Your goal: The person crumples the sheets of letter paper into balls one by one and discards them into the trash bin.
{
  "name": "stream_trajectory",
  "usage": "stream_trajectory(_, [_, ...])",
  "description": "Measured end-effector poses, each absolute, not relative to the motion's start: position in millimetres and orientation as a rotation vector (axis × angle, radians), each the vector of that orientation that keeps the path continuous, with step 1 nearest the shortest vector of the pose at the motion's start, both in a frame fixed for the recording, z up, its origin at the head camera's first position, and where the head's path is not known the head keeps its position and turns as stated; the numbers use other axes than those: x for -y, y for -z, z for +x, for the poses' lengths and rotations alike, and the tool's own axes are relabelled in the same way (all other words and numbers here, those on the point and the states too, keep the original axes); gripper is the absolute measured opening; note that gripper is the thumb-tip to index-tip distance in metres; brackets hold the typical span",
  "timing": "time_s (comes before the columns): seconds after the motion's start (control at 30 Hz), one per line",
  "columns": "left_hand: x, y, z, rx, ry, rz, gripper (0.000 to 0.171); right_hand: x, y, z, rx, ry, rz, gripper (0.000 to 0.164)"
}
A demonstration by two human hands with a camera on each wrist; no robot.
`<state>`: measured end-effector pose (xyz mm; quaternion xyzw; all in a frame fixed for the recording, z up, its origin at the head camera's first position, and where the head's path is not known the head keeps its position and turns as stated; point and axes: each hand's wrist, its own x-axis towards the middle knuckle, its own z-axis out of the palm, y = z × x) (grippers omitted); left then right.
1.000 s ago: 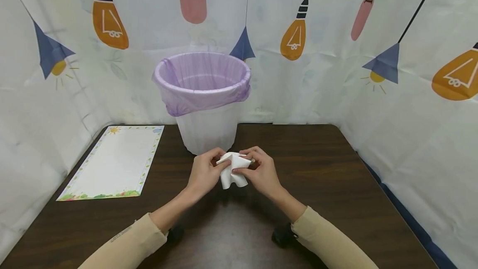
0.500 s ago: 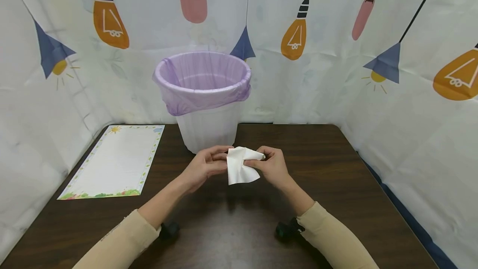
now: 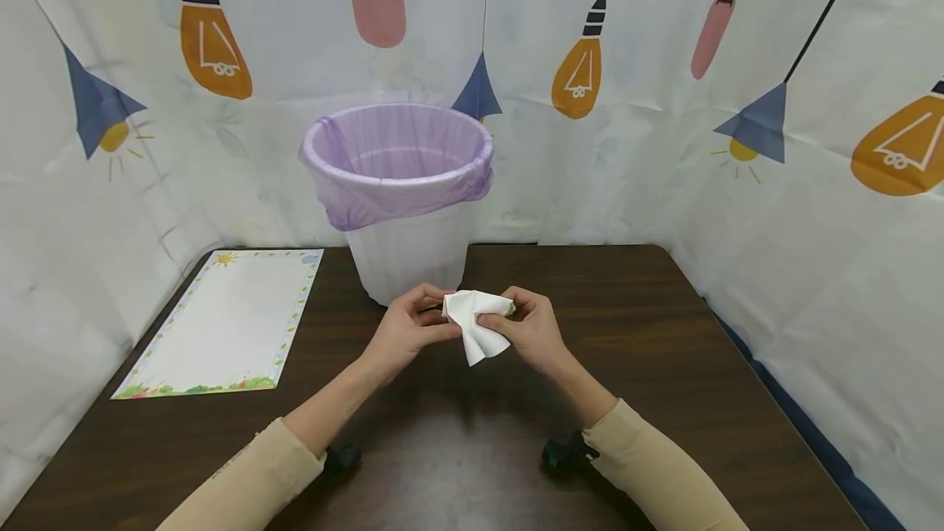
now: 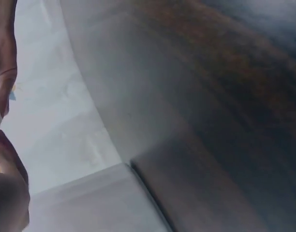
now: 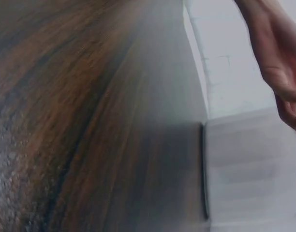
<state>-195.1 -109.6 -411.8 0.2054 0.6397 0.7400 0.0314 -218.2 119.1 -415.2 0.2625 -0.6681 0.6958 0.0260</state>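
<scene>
A crumpled white tissue (image 3: 478,322) is held above the dark wooden table (image 3: 664,334), just in front of a white bin (image 3: 409,248) lined with a purple bag (image 3: 398,158). My left hand (image 3: 413,328) pinches the tissue's left edge. My right hand (image 3: 527,326) grips its right side with curled fingers. The tissue hangs in a point below both hands. In the left wrist view only a blurred edge of my left hand (image 4: 5,121) shows, and in the right wrist view part of my right hand (image 5: 278,63) shows over the table.
A sheet of paper with a coloured border (image 3: 224,318) lies flat at the table's left. A curtain printed with light bulbs (image 3: 664,105) closes in the back and both sides. The bin stands at the table's far middle.
Both hands have worked the tissue, which went from a looser flat shape into a tighter bunch hanging to a point. The hands shifted slightly right and stay in front of the bin.
</scene>
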Motion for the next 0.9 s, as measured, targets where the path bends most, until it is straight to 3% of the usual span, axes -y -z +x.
stream_trajectory(0.53, [94.8,410.5,-193.6,-2.291,-2.240,0.674,0.032,-117.1,406.2,-205.8,2.161,-1.844,0.936,0.006])
stream_trajectory(0.9, [87.9,406.6,-192.1,-2.703,-2.151,0.622,0.030,-115.8,381.7,-195.0,2.102,-1.767,1.208,0.017])
